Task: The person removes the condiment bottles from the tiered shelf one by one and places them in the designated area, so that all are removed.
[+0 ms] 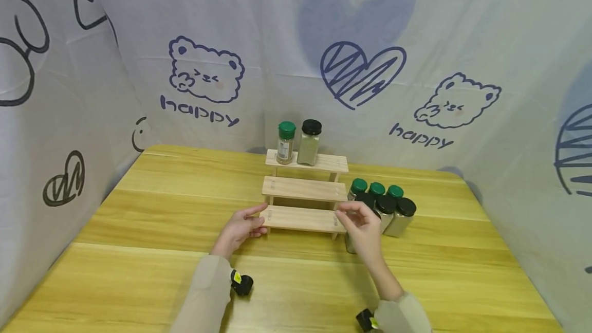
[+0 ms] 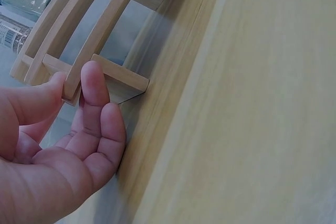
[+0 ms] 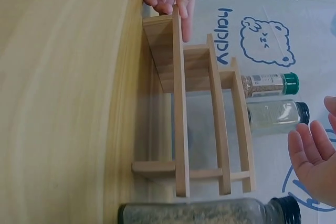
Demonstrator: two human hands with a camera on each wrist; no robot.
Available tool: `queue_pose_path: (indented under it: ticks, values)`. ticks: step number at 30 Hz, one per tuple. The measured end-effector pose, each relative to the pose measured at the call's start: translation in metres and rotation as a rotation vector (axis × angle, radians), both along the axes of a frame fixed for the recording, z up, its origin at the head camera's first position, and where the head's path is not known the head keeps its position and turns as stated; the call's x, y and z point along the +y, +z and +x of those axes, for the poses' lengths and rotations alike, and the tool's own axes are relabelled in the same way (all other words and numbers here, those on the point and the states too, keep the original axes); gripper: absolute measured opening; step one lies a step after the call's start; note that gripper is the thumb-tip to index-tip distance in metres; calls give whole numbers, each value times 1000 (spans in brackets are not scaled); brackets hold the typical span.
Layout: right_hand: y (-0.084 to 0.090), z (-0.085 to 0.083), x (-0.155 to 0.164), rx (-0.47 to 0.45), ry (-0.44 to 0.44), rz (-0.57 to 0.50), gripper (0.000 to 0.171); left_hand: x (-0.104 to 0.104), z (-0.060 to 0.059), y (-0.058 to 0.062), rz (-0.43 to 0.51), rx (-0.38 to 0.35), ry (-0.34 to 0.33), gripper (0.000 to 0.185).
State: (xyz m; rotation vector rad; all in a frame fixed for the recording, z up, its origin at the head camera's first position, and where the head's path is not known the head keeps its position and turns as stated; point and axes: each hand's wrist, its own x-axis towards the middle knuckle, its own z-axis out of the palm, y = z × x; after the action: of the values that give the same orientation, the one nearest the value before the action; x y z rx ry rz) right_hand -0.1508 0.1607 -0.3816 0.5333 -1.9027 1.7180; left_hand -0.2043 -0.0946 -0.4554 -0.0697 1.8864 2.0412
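A three-tier wooden display rack stands on the table. My left hand grips the left end of its lowest shelf, thumb above and fingers beneath; the left wrist view shows the fingers against the wood. My right hand hovers over the right end of that shelf with fingers loosely bent. Seen from the right wrist, this hand is apart from the rack and holds nothing. On the top tier stand a green-capped spice jar and a black-capped spice jar.
Right of the rack, several more spice jars with green or black caps stand grouped, some partly hidden behind my right hand. A printed white cloth hangs behind and beside the wooden table.
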Motion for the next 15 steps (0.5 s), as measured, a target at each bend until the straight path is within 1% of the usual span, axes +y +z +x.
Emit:
queue_pose_path:
  ticks: [3,7,15]
  values:
    - [7,-2,-7,-16,-31,32,9,0,0,0,-4,0,-2,43]
    - [11,-7,-14,-32,-55,51,9,0,-1,-1,-9,1,-4,43]
    - [17,-22,-25,10,-70,13,11,1,0,-1,-12,-3,1,43]
